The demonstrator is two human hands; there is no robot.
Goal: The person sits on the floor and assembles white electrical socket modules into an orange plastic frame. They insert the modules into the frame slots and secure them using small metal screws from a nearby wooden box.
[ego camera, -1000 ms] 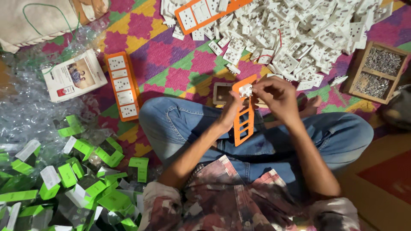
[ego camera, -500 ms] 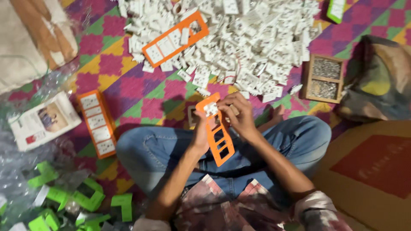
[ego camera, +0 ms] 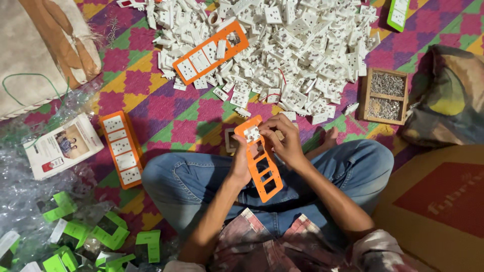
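I sit cross-legged in blue jeans on a patterned mat. My left hand (ego camera: 241, 163) grips the left edge of an orange frame (ego camera: 265, 174) with several rectangular openings, held over my lap. My right hand (ego camera: 283, 139) presses a white socket module (ego camera: 251, 133) into the frame's top opening; the lower openings are bare. A big heap of white socket modules (ego camera: 282, 55) lies on the mat beyond my knees.
A filled orange frame (ego camera: 122, 149) lies at the left, another partly filled orange strip (ego camera: 210, 51) on the heap. A wooden screw box (ego camera: 385, 95) sits right, a cardboard box (ego camera: 438, 201) lower right, green packaging pieces (ego camera: 101, 234) and a booklet (ego camera: 63, 146) left.
The view has swung, so everything sits further left and lower in frame. My hands keep hold of the orange frame, with the right hand still working at its top opening.
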